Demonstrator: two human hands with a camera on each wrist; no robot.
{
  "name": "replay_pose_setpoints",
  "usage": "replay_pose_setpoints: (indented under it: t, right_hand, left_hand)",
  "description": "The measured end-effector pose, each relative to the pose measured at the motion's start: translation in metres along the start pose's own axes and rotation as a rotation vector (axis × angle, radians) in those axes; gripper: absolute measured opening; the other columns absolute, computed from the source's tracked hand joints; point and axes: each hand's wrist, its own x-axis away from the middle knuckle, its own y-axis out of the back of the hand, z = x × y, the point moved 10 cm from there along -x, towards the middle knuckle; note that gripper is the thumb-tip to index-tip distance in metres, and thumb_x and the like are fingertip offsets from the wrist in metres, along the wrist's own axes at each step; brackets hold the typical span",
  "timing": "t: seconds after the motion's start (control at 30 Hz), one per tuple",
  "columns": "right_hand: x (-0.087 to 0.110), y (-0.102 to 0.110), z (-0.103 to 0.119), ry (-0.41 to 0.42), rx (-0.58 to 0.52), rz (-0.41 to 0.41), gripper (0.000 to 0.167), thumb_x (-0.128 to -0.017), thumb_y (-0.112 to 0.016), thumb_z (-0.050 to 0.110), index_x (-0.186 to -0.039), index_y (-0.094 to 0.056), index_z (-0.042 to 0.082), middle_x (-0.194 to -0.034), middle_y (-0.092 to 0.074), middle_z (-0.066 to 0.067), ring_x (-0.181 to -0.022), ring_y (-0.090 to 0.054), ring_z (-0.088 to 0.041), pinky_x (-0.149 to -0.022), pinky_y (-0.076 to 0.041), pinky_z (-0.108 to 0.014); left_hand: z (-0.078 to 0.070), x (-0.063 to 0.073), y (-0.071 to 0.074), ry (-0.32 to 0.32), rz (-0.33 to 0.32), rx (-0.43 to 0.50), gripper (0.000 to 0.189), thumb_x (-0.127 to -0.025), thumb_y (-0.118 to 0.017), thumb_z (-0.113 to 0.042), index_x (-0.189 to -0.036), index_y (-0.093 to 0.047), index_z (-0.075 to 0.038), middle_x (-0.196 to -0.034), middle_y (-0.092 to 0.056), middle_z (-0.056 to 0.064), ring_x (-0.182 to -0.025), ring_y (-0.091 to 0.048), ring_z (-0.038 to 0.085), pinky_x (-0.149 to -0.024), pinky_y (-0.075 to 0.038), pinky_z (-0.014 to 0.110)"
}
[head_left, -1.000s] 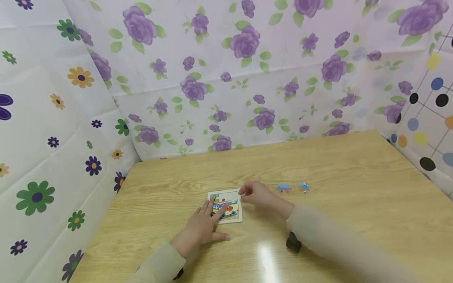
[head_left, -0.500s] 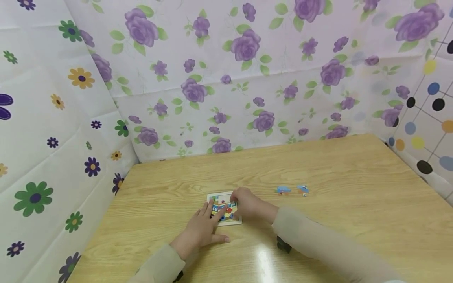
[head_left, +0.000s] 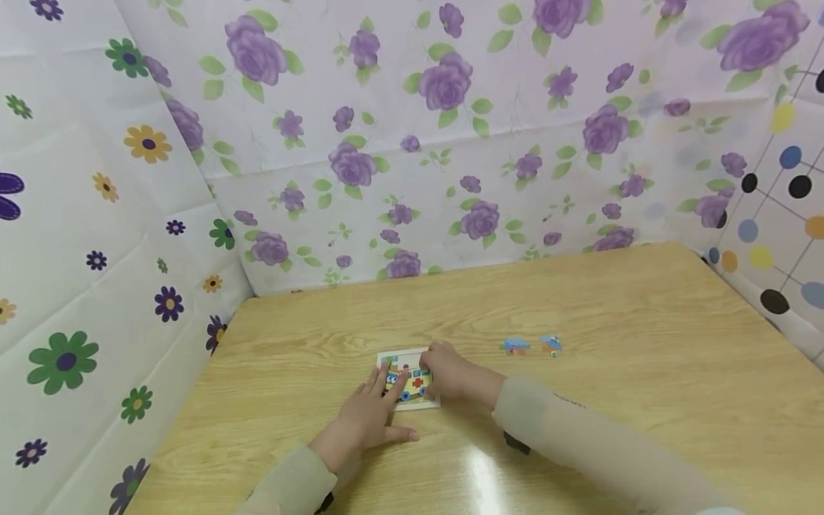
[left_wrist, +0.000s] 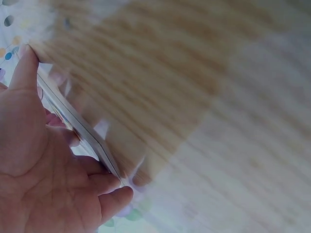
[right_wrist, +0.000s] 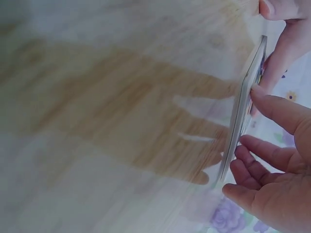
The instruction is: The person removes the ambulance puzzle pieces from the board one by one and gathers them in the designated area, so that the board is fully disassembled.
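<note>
A small picture puzzle in a white frame (head_left: 418,406) lies on the wooden table; it shows a yellow ambulance with a red cross. My left hand (head_left: 367,415) rests on its left side with fingers spread, the thumb on the table below the frame. My right hand (head_left: 450,372) is bent over the right side, covering part of the picture. In the right wrist view, the right thumb (right_wrist: 272,107) and fingertips touch the puzzle top, apart from each other; whether a piece is under them is hidden. The left wrist view shows the puzzle's edge (left_wrist: 82,128) beside my left palm.
Two loose blue puzzle pieces lie right of the puzzle: a left one (head_left: 516,346) and a right one (head_left: 551,345). Floral cloth (head_left: 309,179) hangs behind the wooden table (head_left: 309,336), with patterned cloth along both sides.
My right hand has moved left from beside the puzzle's upper right corner onto its right side, and has stayed nearly still since half a second ago. The left hand keeps its place.
</note>
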Motion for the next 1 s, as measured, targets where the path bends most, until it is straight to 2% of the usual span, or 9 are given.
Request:
replay_pose_setpoints:
  t: [0.17, 0.43, 0.6, 0.77, 0.9, 1.0]
  right_hand:
    - [-0.004, 0.004, 0.002, 0.007, 0.011, 0.009, 0.046, -0.078, -0.079, 0.019, -0.116, -0.061, 0.001, -0.111, -0.055, -0.008, -0.104, -0.047, -0.021, -0.092, -0.048, -0.035]
    - [-0.007, -0.003, -0.008, 0.008, -0.006, 0.090, 0.048, -0.076, -0.081, 0.025, -0.116, -0.061, 0.006, -0.113, -0.054, -0.006, -0.106, -0.046, -0.020, -0.094, -0.046, -0.036]
    - [-0.004, 0.001, -0.008, 0.020, 0.024, 0.064, 0.048, -0.076, -0.081, 0.024, -0.116, -0.060, 0.008, -0.112, -0.052, -0.006, -0.104, -0.045, -0.020, -0.090, -0.047, -0.034]
    - [0.001, 0.004, -0.004, 0.030, 0.026, 0.060, 0.047, -0.078, -0.080, 0.022, -0.117, -0.057, 0.011, -0.117, -0.050, -0.006, -0.106, -0.046, -0.020, -0.086, -0.049, -0.033]
    - [0.000, 0.005, -0.002, 0.030, -0.002, 0.045, 0.038, -0.081, -0.075, 0.014, -0.115, -0.059, 0.008, -0.112, -0.057, -0.008, -0.102, -0.052, -0.021, -0.084, -0.050, -0.033]
    - [-0.002, 0.007, -0.002, 0.028, -0.075, -0.008, 0.021, -0.086, -0.066, 0.003, -0.107, -0.063, 0.004, -0.099, -0.063, -0.009, -0.088, -0.057, -0.020, -0.076, -0.051, -0.032]
  left_hand:
    - [0.007, -0.004, 0.002, 0.026, 0.011, -0.047, 0.100, -0.078, -0.054, -0.071, -0.153, -0.021, -0.013, -0.156, -0.011, 0.027, -0.143, -0.019, 0.041, -0.109, -0.033, 0.053]
    - [0.001, -0.003, -0.004, 0.021, 0.031, -0.048, 0.099, -0.079, -0.053, -0.072, -0.152, -0.021, -0.013, -0.156, -0.012, 0.026, -0.142, -0.022, 0.041, -0.107, -0.035, 0.055]
    - [-0.001, -0.008, -0.007, -0.002, 0.025, -0.043, 0.099, -0.079, -0.049, -0.074, -0.153, -0.019, -0.014, -0.156, -0.010, 0.026, -0.142, -0.020, 0.042, -0.107, -0.034, 0.056]
    - [-0.003, -0.007, -0.003, -0.004, 0.003, -0.020, 0.099, -0.079, -0.053, -0.071, -0.152, -0.021, -0.013, -0.155, -0.012, 0.027, -0.141, -0.021, 0.043, -0.106, -0.035, 0.057]
    - [-0.004, -0.003, -0.001, 0.009, 0.002, -0.006, 0.099, -0.078, -0.055, -0.070, -0.152, -0.022, -0.013, -0.155, -0.013, 0.027, -0.141, -0.022, 0.042, -0.106, -0.035, 0.056]
    - [-0.003, -0.001, -0.002, 0.016, 0.000, -0.008, 0.099, -0.078, -0.055, -0.071, -0.152, -0.022, -0.014, -0.156, -0.014, 0.026, -0.142, -0.022, 0.042, -0.106, -0.035, 0.056]
